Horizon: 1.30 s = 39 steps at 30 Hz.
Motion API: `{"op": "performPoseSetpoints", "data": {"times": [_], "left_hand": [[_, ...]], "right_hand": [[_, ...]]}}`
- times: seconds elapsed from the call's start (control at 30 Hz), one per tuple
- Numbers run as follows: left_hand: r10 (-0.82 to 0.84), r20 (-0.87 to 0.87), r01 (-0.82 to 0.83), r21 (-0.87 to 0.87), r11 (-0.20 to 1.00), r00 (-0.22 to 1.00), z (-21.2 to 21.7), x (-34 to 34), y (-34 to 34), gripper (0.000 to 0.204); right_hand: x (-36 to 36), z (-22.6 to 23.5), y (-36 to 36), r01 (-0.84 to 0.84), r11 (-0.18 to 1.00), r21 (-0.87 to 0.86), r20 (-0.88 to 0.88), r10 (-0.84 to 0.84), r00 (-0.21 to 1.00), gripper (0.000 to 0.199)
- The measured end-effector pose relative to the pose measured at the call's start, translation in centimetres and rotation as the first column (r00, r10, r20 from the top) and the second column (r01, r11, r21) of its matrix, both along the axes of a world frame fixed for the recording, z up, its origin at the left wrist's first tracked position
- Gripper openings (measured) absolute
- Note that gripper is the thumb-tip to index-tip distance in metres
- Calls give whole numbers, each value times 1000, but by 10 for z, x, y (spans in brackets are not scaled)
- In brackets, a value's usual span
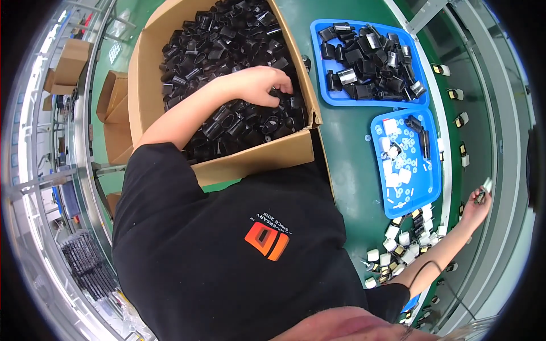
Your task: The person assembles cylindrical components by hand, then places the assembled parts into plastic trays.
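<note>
My left hand (264, 86) is down among small black plastic housings (219, 42) in a large open cardboard box (250, 152). Its fingers are curled in, and whatever they grip is hidden among the dark pieces. Far out to the right, my right hand (475, 207) is closed around a small part with a pale end (486, 184). That part is too small to make out in detail. The right hand is beside the grey metal frame, past the table's white edge strip.
A blue tray (314, 62) holds black housings, some with silvery sleeves. Nearer, another blue tray (389, 213) carries white pieces, clear rings and black parts. White-and-black parts (392, 244) are heaped on the green table (352, 187). More lie along the grey metal frame (500, 113).
</note>
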<state>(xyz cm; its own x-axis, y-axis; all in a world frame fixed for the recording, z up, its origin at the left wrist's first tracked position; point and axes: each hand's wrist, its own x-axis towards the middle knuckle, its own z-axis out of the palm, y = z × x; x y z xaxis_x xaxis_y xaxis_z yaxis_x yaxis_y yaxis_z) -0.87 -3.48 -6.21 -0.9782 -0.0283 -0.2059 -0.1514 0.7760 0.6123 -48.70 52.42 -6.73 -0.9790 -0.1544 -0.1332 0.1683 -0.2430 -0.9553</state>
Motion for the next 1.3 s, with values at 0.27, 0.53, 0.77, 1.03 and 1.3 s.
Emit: {"op": "performPoseSetpoints", "data": {"times": [0.27,0.53,0.77,1.03,1.3], "left_hand": [[-182,292,155,113,981,939,-8,2,-7,42],[78,32,-80,61,995,996,33,24,13,30],[137,-213,112,846,521,968,76,-6,66,34],[-203,-227,298,831,471,953,96,-82,130,43],[-212,-396,393,458,797,893,97,-117,165,44]], "right_hand": [[191,54,-89,-16,371,-928,157,431,888,34],[278,17,-162,-60,642,-764,26,124,992,31],[314,46,-182,-387,910,-148,-485,274,830,35],[323,104,-185,-337,923,187,-633,376,677,33],[314,89,-164,-142,970,198,-554,230,800,26]]}}
